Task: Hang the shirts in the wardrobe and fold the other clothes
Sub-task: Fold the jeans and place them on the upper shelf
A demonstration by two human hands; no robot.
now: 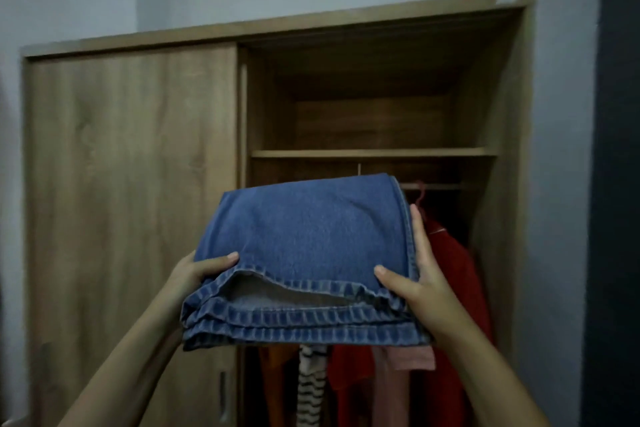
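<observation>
A folded pair of blue jeans (308,246) is held up in front of the open wooden wardrobe (131,184), just below its upper shelf (374,152). My left hand (197,270) grips the jeans' left edge, thumb on top. My right hand (412,274) holds the right edge, thumb on top and fingers along the side. Below and behind the jeans hang several shirts: a red one (457,274) on a pink hanger (419,196), a striped one (311,388), an orange one (277,381) and a pink one (405,364).
The wardrobe's left sliding door is shut, with a handle (222,392) low on its right edge. The right half stands open, with a hanging rail (433,186) under the shelf. Grey wall surrounds the wardrobe; a dark panel (616,184) runs down the right edge.
</observation>
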